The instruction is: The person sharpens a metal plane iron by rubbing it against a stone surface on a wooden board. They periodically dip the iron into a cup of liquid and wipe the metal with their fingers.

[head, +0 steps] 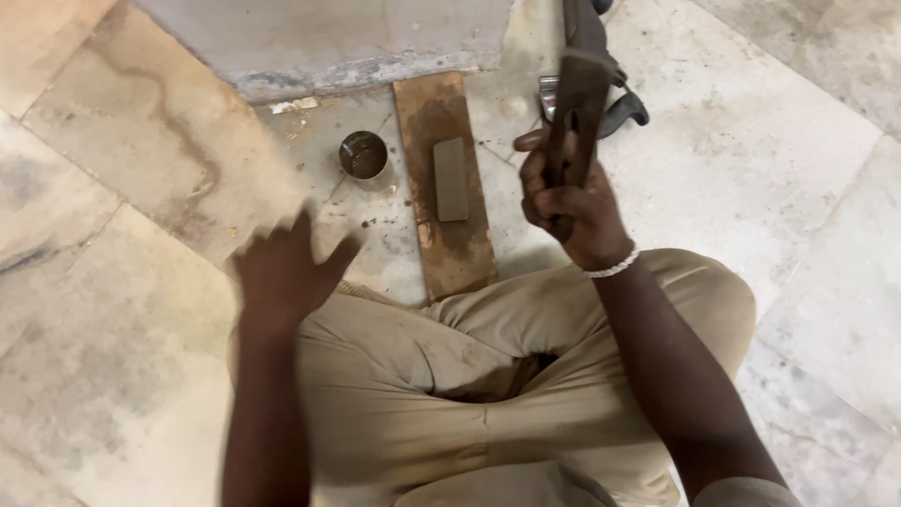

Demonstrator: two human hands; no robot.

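Observation:
My right hand [571, 205] grips a worn brown wooden tool body [577, 113], held upright over the floor to the right of a wet wooden board [427, 113]. A grey sharpening stone [451, 179] lies on that board. My left hand [283, 268] hovers blurred and empty, fingers spread, to the left of the board and below a small metal cup [363, 155]. I sit cross-legged in tan trousers [450, 376], knees just below the board.
A raised concrete slab [319, 38] borders the board's far end. A dark tool with a metal part [621, 105] lies on the marble floor behind the wooden body. Stained marble tiles [122, 188] spread to both sides.

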